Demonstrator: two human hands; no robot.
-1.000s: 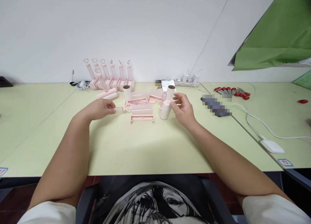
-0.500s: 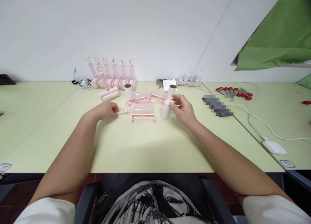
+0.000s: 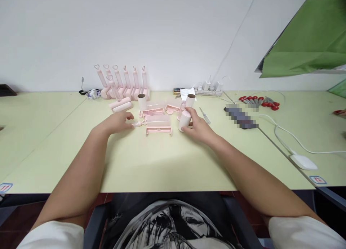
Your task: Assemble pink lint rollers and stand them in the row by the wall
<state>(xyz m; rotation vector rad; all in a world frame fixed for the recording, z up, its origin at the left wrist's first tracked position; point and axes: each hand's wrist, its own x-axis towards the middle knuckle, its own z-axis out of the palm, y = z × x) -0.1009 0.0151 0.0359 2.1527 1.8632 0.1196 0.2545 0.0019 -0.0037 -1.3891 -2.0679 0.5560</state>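
1. Pink heart-topped rollers [image 3: 123,86] stand in a row, upper left of the frame; capped pink roller [image 3: 121,105] lies in front.
2. White roll [image 3: 184,122], centre right of frame, pink top: right hand [image 3: 197,125] holds it lengthwise, finger over the top, thumb low on the side.
3. Left hand [image 3: 119,122], centre left, half curled, fingertips at the end of a clear handle [image 3: 137,124]; we can't tell if it grips.
4. Between the hands, in the way: clear cover [image 3: 158,121], pink bracket [image 3: 159,132] in front.
5. Clear upright handle [image 3: 182,107] and a paper tube [image 3: 191,99] crowd behind the roll; second tube [image 3: 142,103] at centre left.
6. Right side of frame: blurred-out phone [image 3: 240,117], red-ended tools [image 3: 251,99], white charger [image 3: 304,161]; power strip [image 3: 208,93] by the wall.
7. Versus half a second ago: right thumb has gone from roll's top to its lower side; thin pointed tool [image 3: 205,116] now shows beside that hand.
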